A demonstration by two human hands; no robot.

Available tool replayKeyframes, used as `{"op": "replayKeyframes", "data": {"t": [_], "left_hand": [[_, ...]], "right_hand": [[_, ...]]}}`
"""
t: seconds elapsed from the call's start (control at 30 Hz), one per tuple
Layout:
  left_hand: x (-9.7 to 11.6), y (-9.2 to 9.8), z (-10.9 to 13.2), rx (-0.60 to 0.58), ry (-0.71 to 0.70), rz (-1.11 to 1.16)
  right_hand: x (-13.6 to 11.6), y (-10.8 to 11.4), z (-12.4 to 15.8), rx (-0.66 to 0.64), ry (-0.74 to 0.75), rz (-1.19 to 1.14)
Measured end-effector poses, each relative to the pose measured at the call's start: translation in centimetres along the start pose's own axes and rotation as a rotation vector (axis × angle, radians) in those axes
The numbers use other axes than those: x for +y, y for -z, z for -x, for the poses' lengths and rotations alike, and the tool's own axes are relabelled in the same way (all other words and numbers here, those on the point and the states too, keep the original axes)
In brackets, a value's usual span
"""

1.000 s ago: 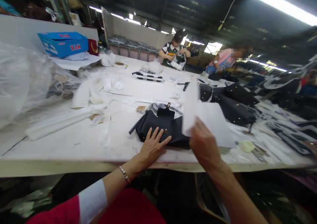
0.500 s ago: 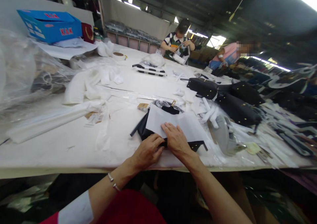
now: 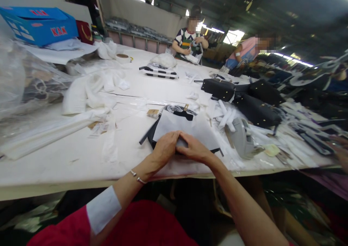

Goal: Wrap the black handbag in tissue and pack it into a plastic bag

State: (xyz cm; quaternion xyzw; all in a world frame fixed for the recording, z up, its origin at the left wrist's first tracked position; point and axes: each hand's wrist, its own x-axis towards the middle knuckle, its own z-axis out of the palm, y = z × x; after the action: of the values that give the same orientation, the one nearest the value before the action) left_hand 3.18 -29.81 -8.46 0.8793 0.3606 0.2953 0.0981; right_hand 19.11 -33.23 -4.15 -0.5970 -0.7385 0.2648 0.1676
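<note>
Close to the near edge of the table [image 3: 130, 130], around its middle, lies a black bag [image 3: 151, 141], mostly covered by a white sheet [image 3: 195, 124]. Past the sheet's far edge shows a black flap [image 3: 187, 115] with a gold clasp [image 3: 186, 107]. Both hands are at the near side of the bag: the left hand [image 3: 166, 146] and the right hand [image 3: 194, 147] meet at the fingertips over the near part of the sheet, fingers bent. Each grip is partly curled, but whether it pinches the sheet, the bag or both cannot be told, as the hands hide the contact. A bracelet [image 3: 138, 176] circles the left wrist.

Just beyond the bag sits a coil of grey strap [image 3: 174, 109], with a small brown packet [image 3: 152, 113] to its left. Right of the bag are rolled white strips [image 3: 227, 115] and a grey object [image 3: 241, 139]; farther right, several black bags [image 3: 257, 110] lie close together. To the left stretches a long white roll [image 3: 54, 133], and beyond it stands a blue box [image 3: 40, 25]. On the far side, one co-worker [image 3: 187, 43] holds a pale item, and another in pink [image 3: 248, 51] leans forward.
</note>
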Motion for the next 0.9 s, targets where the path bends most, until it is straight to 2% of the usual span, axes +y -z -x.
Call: {"op": "replayKeyframes", "data": {"t": [0.1, 0.2, 0.37, 0.5, 0.67, 0.8, 0.9], "left_hand": [[-0.6, -1.0, 0.4, -0.042, 0.006, -0.096], [-0.8, -1.1, 0.9, -0.028, -0.042, -0.087], [-1.1, -1.1, 1.1, 0.004, -0.080, -0.040], [-1.5, -1.3, 1.1, 0.003, -0.138, -0.059], [-1.4, -1.0, 1.1, -0.061, -0.230, -0.172], [0.2, -0.5, 1.0, -0.165, -0.193, -0.242], [1.9, 0.1, 0.3, -0.281, -0.145, -0.309]], "right_hand": [[1.1, 2.0, 0.1, 0.082, -0.109, -0.172], [1.5, 2.6, 0.0, 0.150, -0.148, -0.065], [0.5, 3.1, -0.2, 0.076, -0.103, 0.169], [0.4, 4.0, -0.6, -0.016, -0.108, 0.204], [2.5, 2.2, -0.2, 0.146, -0.080, 0.078], [4.3, 0.1, 0.2, 0.241, -0.090, -0.055], [4.5, -0.3, 0.0, 0.238, -0.115, 0.003]]}}
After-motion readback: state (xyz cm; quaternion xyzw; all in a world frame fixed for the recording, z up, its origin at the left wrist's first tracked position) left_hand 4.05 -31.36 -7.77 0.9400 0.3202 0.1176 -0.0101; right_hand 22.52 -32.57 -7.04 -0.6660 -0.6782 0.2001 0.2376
